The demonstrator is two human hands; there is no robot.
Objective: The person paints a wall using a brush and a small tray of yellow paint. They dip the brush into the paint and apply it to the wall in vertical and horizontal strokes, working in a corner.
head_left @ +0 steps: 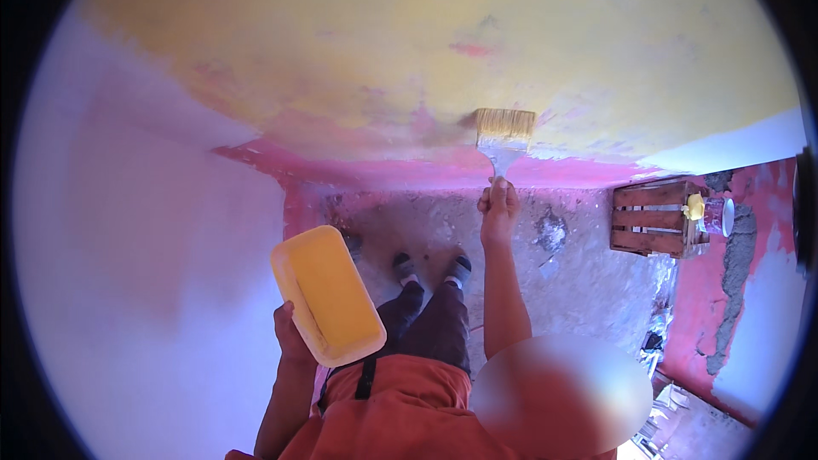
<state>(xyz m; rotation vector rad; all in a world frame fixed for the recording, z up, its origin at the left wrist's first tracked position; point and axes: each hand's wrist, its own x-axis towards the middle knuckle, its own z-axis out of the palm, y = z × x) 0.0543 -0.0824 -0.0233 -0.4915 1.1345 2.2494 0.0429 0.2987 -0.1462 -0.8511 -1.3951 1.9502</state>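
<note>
My right hand (499, 209) is closed round the handle of a wide paintbrush (504, 132), held bristles up. The bristles are coated in yellow and sit against or just in front of the wall (366, 43); contact is hard to tell. Much of that wall is yellow, with pink showing through in patches and along its lower part. On the other side, my left hand (291, 334) grips the edge of a rectangular yellow tray (334, 294) at waist height. Yellow paint appears to cover the tray's inside.
A wooden crate (652, 220) stands by the wall at the right, with a small tub (718, 216) and a yellow item (694, 207) at its end. A pale wall (145, 247) rises on my left. The stained floor (554, 290) has a whitish splatter (551, 232).
</note>
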